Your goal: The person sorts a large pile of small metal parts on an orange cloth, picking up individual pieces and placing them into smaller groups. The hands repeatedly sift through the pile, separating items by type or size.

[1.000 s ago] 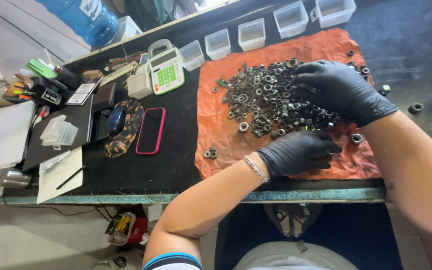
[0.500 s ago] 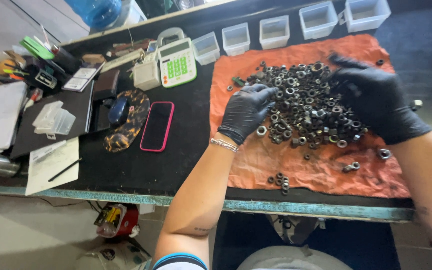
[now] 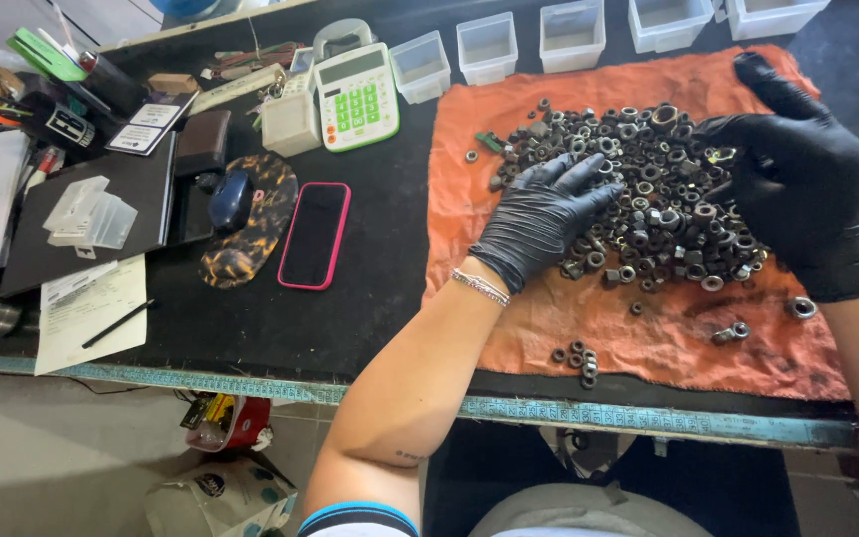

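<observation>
A heap of dark metal nuts [image 3: 648,189] lies on an orange cloth [image 3: 648,328] spread over the black table. My left hand [image 3: 541,217], in a black glove, rests flat on the left edge of the heap with fingers spread. My right hand [image 3: 797,179], also gloved, lies on the heap's right side, fingers apart. Neither hand grips anything that I can see. A small cluster of nuts [image 3: 577,357] sits apart near the cloth's front edge, and a few more nuts [image 3: 733,331] lie at the front right.
Several clear plastic bins [image 3: 487,47] line the table's back edge. Left of the cloth are a white-and-green calculator [image 3: 356,96], a pink-cased phone [image 3: 315,235], a mouse on a patterned pad [image 3: 249,231], papers and stationery. A measuring tape runs along the front edge [image 3: 509,406].
My left hand moved from the cloth's front edge up onto the left side of the heap. A small cluster of nuts now lies where it was. The view shifted right.
</observation>
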